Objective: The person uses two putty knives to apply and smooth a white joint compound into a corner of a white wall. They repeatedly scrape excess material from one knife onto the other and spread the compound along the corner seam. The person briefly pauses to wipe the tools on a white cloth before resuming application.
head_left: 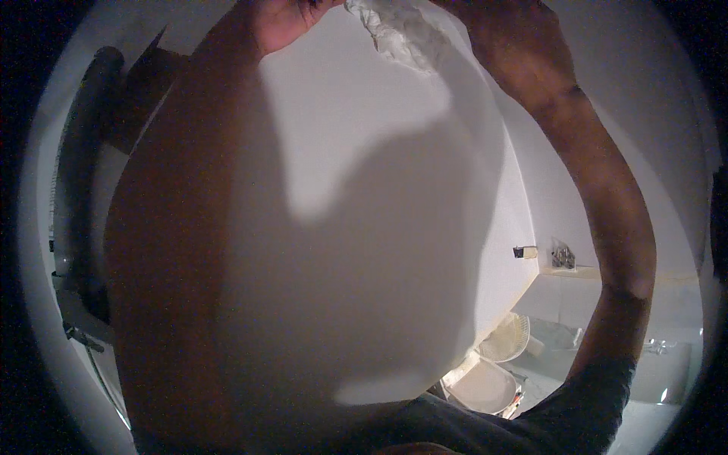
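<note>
Both my arms are raised in front of a pale wall (356, 106). At the top edge is my left hand (287, 26); its palm side shows and its fingers run out of the picture. My right hand (508, 34) is bent inward at the upper right, its fingers cut off by the top edge. Between the two hands hangs a crumpled white sheet (402, 38), thin like plastic or paper, closest to my right hand. Which hand grips it is hidden. My arms and body throw a large shadow on the wall.
At lower right are a white slatted basket (508, 339), a pale tray-like container (485, 385) and a bath with a tap (658, 346). A small dark-and-beige item (524, 252) sits by the corner near a clear holder (563, 256). A long dark cylinder (83, 167) stands left.
</note>
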Demonstrator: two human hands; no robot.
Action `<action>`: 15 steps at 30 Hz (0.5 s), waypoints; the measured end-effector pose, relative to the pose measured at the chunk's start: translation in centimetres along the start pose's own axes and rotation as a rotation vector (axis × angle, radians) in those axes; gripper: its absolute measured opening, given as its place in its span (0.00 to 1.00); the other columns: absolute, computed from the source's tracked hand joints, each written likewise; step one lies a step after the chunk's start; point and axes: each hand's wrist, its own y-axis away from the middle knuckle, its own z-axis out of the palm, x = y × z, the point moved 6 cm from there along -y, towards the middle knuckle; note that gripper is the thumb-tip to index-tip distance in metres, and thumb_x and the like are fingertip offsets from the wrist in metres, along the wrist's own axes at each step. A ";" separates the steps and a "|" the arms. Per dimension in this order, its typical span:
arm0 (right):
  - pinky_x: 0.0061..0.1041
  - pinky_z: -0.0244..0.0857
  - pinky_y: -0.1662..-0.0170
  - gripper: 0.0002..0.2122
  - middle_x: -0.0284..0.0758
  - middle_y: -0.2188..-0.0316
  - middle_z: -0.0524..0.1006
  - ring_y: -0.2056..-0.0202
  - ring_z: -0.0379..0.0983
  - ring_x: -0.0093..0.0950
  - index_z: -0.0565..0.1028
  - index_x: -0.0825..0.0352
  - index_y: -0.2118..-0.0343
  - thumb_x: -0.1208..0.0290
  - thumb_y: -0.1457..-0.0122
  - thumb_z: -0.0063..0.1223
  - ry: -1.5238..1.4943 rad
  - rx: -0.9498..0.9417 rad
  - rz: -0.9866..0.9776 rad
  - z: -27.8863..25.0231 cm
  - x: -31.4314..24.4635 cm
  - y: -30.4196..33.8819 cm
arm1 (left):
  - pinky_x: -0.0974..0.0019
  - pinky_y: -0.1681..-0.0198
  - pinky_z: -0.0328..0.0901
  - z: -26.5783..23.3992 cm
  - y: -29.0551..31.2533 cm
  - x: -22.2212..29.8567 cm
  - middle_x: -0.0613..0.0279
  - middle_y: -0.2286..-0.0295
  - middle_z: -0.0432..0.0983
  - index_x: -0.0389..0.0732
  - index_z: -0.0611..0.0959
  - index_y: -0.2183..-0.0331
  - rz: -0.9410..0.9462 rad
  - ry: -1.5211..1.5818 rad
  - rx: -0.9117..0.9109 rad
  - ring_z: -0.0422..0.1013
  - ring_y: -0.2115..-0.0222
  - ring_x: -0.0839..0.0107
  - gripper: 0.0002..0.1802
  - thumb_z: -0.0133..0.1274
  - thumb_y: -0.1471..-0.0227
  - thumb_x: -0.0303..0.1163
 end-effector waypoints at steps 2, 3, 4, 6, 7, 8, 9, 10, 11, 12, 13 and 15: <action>0.34 0.77 0.54 0.25 0.38 0.46 0.73 0.55 0.79 0.32 0.69 0.52 0.36 0.76 0.37 0.49 0.030 -0.054 -0.015 -0.3 0.7 0.9 | 0.70 0.60 0.81 0.7 -1.0 -1.0 0.39 0.62 0.79 0.20 0.79 0.65 -0.016 -0.048 0.047 0.77 0.56 0.52 0.11 0.49 0.39 0.23; 0.34 0.77 0.54 0.25 0.38 0.46 0.73 0.55 0.79 0.32 0.69 0.52 0.36 0.77 0.37 0.49 0.003 -0.022 -0.034 -0.4 0.7 0.6 | 0.71 0.61 0.81 0.8 -0.4 -0.3 0.38 0.62 0.78 0.20 0.79 0.64 -0.011 -0.097 0.093 0.77 0.55 0.51 0.11 0.49 0.39 0.22; 0.35 0.77 0.54 0.25 0.39 0.46 0.73 0.55 0.79 0.33 0.70 0.53 0.36 0.77 0.37 0.49 -0.023 0.005 -0.053 -0.7 0.6 0.5 | 0.71 0.61 0.81 0.8 -0.1 0.2 0.37 0.62 0.78 0.20 0.79 0.64 -0.009 -0.057 0.122 0.77 0.55 0.51 0.11 0.49 0.39 0.22; 0.35 0.77 0.54 0.26 0.40 0.47 0.73 0.56 0.79 0.33 0.70 0.54 0.36 0.78 0.38 0.49 -0.036 -0.080 -0.033 -1.1 0.8 0.5 | 0.71 0.61 0.81 0.4 -0.1 1.0 0.36 0.61 0.77 0.19 0.78 0.64 -0.007 0.030 0.174 0.77 0.54 0.51 0.11 0.49 0.39 0.22; 0.35 0.77 0.54 0.26 0.40 0.47 0.73 0.57 0.79 0.34 0.70 0.54 0.36 0.78 0.38 0.50 -0.039 -0.132 -0.028 -1.1 0.6 0.6 | 0.71 0.61 0.81 0.4 -0.1 1.0 0.36 0.61 0.77 0.19 0.78 0.64 0.006 0.010 0.141 0.77 0.55 0.51 0.11 0.49 0.39 0.22; 0.36 0.77 0.53 0.26 0.41 0.48 0.73 0.57 0.79 0.35 0.70 0.55 0.37 0.78 0.38 0.50 -0.048 -0.105 -0.020 -1.2 0.5 1.0 | 0.70 0.61 0.81 0.7 -0.2 1.1 0.36 0.60 0.77 0.19 0.77 0.63 0.020 -0.009 0.107 0.77 0.55 0.51 0.12 0.49 0.39 0.23; 0.37 0.77 0.53 0.25 0.41 0.49 0.73 0.57 0.79 0.36 0.70 0.55 0.37 0.79 0.38 0.50 -0.062 -0.078 -0.014 -1.1 0.4 1.6 | 0.70 0.61 0.81 0.7 0.0 1.2 0.36 0.60 0.77 0.18 0.77 0.63 0.034 -0.028 0.080 0.77 0.55 0.51 0.12 0.49 0.38 0.23; 0.37 0.77 0.53 0.25 0.42 0.50 0.74 0.58 0.79 0.37 0.70 0.56 0.37 0.79 0.38 0.50 -0.078 -0.052 -0.005 -1.0 0.3 2.2 | 0.68 0.60 0.81 0.6 0.0 1.2 0.38 0.60 0.77 0.19 0.77 0.62 0.027 -0.038 0.060 0.77 0.56 0.52 0.13 0.49 0.38 0.24; 0.37 0.77 0.52 0.24 0.43 0.50 0.75 0.57 0.79 0.37 0.71 0.57 0.37 0.79 0.38 0.50 -0.189 -0.057 0.059 -1.0 0.2 2.5 | 0.67 0.60 0.81 0.4 0.2 1.5 0.39 0.60 0.77 0.20 0.77 0.62 0.023 -0.051 0.044 0.77 0.56 0.53 0.13 0.49 0.38 0.25; 0.38 0.76 0.52 0.23 0.43 0.51 0.76 0.57 0.79 0.37 0.71 0.59 0.38 0.79 0.37 0.51 -0.307 -0.060 0.121 -1.0 -0.1 2.8 | 0.65 0.59 0.81 0.1 0.7 1.9 0.41 0.60 0.78 0.20 0.77 0.61 0.019 -0.068 0.036 0.77 0.56 0.54 0.14 0.50 0.37 0.26; 0.38 0.76 0.51 0.22 0.43 0.51 0.77 0.56 0.79 0.37 0.72 0.60 0.39 0.79 0.37 0.51 -0.436 -0.068 0.188 -0.8 -0.4 3.4 | 0.64 0.58 0.81 0.1 1.2 2.0 0.43 0.60 0.78 0.21 0.78 0.60 -0.023 -0.053 -0.023 0.77 0.55 0.55 0.14 0.50 0.37 0.26; 0.36 0.76 0.50 0.21 0.43 0.51 0.77 0.55 0.79 0.36 0.73 0.62 0.40 0.78 0.37 0.52 -0.809 -0.009 0.406 -3.8 1.3 6.9 | 0.62 0.56 0.81 1.3 -1.7 -0.7 0.46 0.58 0.79 0.23 0.79 0.58 -0.132 0.074 -0.261 0.77 0.54 0.57 0.13 0.50 0.37 0.27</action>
